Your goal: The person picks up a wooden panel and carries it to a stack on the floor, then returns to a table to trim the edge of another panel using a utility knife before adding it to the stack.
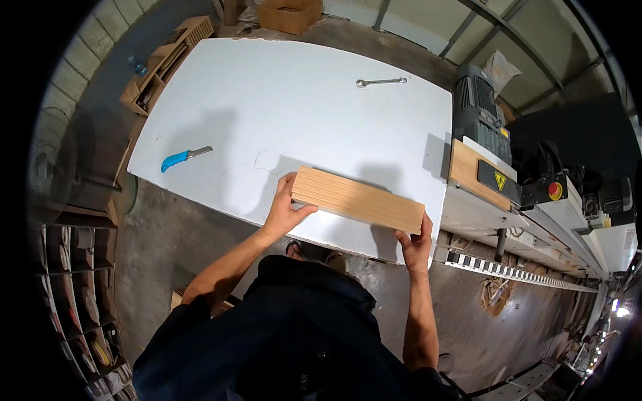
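Observation:
A light brown wooden board [358, 199] with visible grain is held over the near side of a white-topped table [287, 93]. My left hand [284, 209] grips its left end, thumb along the near edge and fingers behind. Around the right end my right hand [416, 246] is closed, its thumb on the near edge. The board tilts slightly, its right end nearer to me. Left of it on the table lies a knife [186, 158] with a blue handle and a bare blade. Toward the far right rests a silver wrench [381, 82].
Against the table's right side stands a machine with a grey motor [476, 100] and a red stop button [555, 191]. At the left are a wooden shelf unit [164, 67] and a rack of discs [79, 287]. A cardboard box [289, 15] sits beyond the far edge.

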Tool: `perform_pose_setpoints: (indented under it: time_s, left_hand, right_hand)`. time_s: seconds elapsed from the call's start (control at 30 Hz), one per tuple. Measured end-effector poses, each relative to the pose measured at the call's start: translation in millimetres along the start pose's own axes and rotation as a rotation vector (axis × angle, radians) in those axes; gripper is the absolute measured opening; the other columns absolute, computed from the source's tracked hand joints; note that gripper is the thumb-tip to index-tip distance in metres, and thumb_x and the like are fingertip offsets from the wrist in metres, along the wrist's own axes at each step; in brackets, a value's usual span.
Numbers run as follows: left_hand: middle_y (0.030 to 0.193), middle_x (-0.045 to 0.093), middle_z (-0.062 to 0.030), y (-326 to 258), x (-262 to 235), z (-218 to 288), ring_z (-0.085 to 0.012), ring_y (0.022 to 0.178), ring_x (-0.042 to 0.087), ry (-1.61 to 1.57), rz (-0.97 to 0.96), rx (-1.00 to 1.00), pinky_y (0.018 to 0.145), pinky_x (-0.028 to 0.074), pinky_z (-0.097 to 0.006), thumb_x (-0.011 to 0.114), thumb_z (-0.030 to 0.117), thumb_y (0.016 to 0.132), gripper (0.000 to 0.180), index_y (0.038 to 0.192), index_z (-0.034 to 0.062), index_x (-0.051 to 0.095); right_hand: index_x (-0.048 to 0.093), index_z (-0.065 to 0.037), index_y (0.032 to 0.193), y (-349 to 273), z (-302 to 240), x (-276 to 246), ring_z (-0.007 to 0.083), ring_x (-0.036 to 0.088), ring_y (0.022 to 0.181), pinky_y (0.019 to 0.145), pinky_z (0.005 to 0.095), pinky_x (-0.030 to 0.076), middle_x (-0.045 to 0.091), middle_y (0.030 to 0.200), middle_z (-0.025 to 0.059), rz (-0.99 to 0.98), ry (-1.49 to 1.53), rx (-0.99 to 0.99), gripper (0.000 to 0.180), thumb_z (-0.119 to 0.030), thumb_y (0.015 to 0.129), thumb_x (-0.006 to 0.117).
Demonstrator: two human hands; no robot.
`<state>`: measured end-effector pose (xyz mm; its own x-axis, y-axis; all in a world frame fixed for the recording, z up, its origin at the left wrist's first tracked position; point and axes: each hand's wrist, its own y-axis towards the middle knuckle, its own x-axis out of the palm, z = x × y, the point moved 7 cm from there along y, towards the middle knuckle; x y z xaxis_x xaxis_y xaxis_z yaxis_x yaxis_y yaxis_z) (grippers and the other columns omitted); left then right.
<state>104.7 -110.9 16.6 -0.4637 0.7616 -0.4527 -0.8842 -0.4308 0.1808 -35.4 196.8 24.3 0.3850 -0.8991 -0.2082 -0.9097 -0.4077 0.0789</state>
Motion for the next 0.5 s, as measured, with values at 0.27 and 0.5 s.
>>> perform_pose_setpoints:
  time_s: [0.27,0.5]
  left_hand:
    - [0.147,0.034,-0.0192,9,-1,10,-0.0209,0.126,0.042,-0.284,-0.115,-0.058,0.088,0.046,-0.028,0.075,0.01,0.075,0.098,0.15,0.0071,0.012]
    - [0.144,0.041,-0.0172,10,-11,6,-0.0186,0.116,0.051,-0.238,-0.156,-0.083,0.062,0.047,-0.025,0.073,0.012,0.078,0.091,0.149,0.0061,0.017]
  right_hand:
    - [0.013,-0.004,0.15,0,3,18,0.0186,0.031,0.134,0.11,0.0322,0.026,0.03,0.149,0.0093,-0.064,0.251,0.108,0.095,-0.007,0.077,0.075]
    - [0.017,-0.004,0.149,-1,5,11,0.0187,0.035,0.132,0.109,0.0323,0.027,0.034,0.148,0.0099,-0.079,0.189,0.106,0.09,-0.011,0.08,0.074]
